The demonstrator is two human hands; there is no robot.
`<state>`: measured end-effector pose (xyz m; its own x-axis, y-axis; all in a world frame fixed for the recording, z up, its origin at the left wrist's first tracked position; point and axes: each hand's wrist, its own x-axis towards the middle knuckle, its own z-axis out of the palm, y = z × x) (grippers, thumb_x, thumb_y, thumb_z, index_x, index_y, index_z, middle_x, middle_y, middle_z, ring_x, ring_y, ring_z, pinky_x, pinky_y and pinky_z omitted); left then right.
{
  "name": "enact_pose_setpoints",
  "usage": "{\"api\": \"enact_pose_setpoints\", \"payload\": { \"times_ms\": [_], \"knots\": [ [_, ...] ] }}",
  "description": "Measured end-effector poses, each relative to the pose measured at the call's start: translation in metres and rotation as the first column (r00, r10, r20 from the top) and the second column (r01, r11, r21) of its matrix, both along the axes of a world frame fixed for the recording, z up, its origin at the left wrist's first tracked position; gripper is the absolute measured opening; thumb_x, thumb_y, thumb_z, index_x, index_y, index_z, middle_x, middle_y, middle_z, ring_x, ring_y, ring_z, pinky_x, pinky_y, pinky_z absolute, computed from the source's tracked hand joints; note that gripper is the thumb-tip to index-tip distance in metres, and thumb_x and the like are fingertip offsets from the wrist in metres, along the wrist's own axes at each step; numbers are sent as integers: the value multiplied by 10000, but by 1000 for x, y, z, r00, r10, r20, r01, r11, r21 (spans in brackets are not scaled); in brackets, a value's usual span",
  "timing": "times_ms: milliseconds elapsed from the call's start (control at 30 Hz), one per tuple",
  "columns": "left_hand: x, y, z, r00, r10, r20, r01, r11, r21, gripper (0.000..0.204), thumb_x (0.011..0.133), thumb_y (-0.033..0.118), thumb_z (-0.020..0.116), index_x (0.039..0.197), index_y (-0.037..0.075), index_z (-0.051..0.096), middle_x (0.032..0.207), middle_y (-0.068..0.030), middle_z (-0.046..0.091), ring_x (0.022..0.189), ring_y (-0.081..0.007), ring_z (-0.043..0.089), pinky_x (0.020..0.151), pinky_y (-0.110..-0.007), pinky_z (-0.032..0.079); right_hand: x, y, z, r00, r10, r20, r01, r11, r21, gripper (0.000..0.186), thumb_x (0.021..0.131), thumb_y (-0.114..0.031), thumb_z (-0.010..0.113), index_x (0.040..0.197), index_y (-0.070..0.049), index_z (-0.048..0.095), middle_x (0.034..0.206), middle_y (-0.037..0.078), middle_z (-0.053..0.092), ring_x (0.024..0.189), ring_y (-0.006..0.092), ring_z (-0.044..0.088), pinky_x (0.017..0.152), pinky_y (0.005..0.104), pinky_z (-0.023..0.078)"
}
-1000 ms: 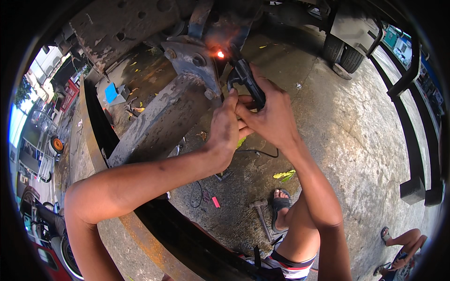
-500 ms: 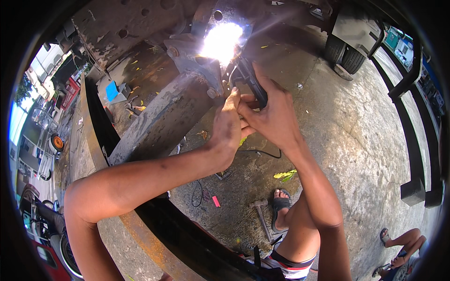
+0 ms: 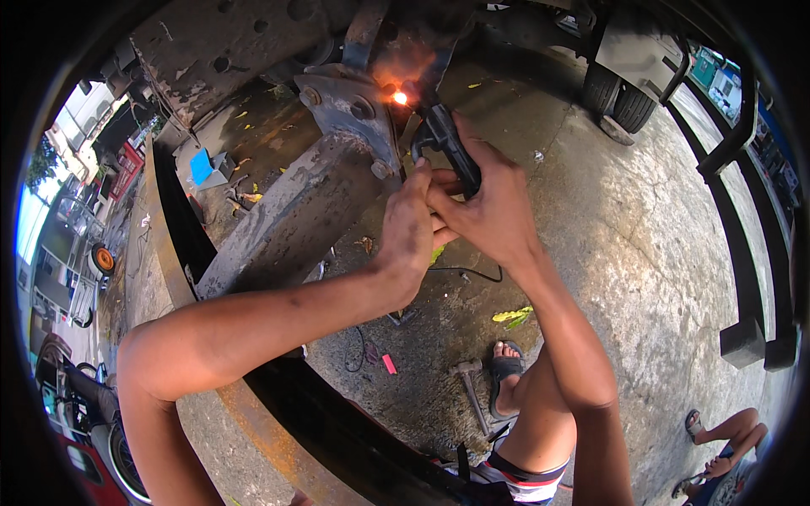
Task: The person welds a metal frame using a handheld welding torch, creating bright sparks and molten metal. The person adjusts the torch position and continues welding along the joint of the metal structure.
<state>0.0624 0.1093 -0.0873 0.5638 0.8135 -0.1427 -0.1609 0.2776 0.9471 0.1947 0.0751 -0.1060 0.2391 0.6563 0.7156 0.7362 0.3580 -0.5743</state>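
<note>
My right hand (image 3: pixel 499 201) is wrapped round a black welding electrode holder (image 3: pixel 449 145), which tilts up and left. Pressed against it, my left hand (image 3: pixel 405 223) has its thumb along the holder's lower side and its fingers partly hidden behind the right hand. Just beyond the holder's head, a small orange-hot spot (image 3: pixel 400 99) glows on the steel. It lies beside a bolted steel bracket (image 3: pixel 342 101), at the end of a thick, weathered metal beam (image 3: pixel 291 215). A welding rod cannot be made out clearly.
A rusty curved steel rail (image 3: pixel 261 430) runs below my left arm. On the concrete lie a hammer (image 3: pixel 472 396), a pink piece (image 3: pixel 389 363) and a thin black cable (image 3: pixel 481 274). Vehicle tyres (image 3: pixel 620 97) stand far right; another person's leg (image 3: pixel 732 434) shows lower right.
The bright white welding arc has gone out, leaving a small orange glow and making the bracket plainly visible. Both hands and the holder stay in nearly the same place.
</note>
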Motion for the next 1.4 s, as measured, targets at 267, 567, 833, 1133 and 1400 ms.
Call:
{"api": "enact_pose_setpoints", "payload": {
  "times_ms": [267,567,833,1133,1400],
  "knots": [
    [0,-1,1,1000,-8,4,7,1000,17,694,1178,559,313,1397,-42,581,1269,-154,714,1240,-279,705,1155,-488,518,-2,-2,7,999,-31,-16,30,998,-64,832,809,-173,845,1554,45,546,1140,207,771,983,235,793,856,355,602],
    [-4,-15,13,976,-208,57,198,969,145,812,1148,662,276,1540,-21,474,1519,-211,562,1205,-340,708,1084,-481,534,29,-9,13,935,58,-349,-58,998,11,747,890,-355,915,1374,13,483,923,164,772,748,215,757,615,345,558],
    [-6,-25,12,979,-205,-7,204,971,125,774,1157,651,257,1538,4,447,1486,-197,558,1194,-335,712,1050,-466,550,43,-22,20,969,84,-234,-97,994,-47,727,847,-335,947,1376,13,589,1063,143,724,958,205,713,802,355,564],
    [-5,-21,9,964,-265,37,259,959,114,686,1179,594,248,1522,29,432,1513,-192,573,1239,-338,703,1088,-475,548,34,-15,22,996,-5,90,5,1000,-6,680,787,-292,952,1337,2,680,1135,216,785,966,320,802,858,388,614],
    [-5,-24,10,977,-213,17,208,968,142,588,1198,507,227,1486,39,438,1538,-176,567,1223,-335,711,1086,-476,548,27,-17,30,991,-123,55,127,988,-84,622,749,-301,924,1258,-6,723,1015,215,809,915,354,818,810,405,631]
  ]
}}
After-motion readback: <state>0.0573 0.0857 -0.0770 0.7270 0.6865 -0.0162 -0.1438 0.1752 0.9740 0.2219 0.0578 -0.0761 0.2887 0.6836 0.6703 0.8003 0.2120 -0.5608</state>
